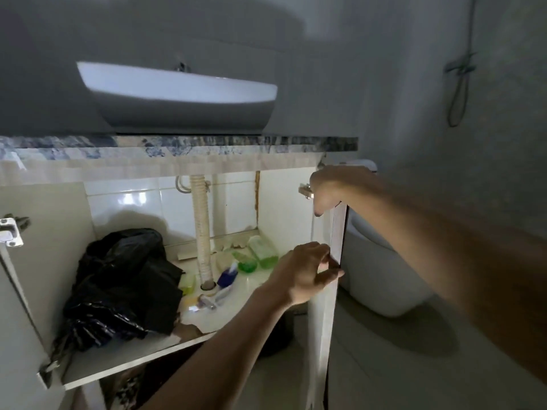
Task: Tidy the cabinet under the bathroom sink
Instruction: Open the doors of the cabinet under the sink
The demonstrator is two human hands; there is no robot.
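Observation:
The cabinet under the white basin (177,93) stands with both doors swung out. My right hand (328,187) grips the top corner of the right door (324,321), seen edge-on. My left hand (305,270) pinches that same door's edge lower down. On the cabinet floor (124,359) lies a crumpled black plastic bag (124,285) at the left. Around the ribbed drain hose (202,232) are two green bottles (260,253) lying down, a blue tube (228,275) and small yellow and clear items (204,301).
The left door (17,291) with its metal hinge (11,229) hangs open at the left edge. A white toilet (381,261) stands right of the cabinet. A shower hose (460,84) hangs on the far right wall. The marbled counter edge (207,143) overhangs above.

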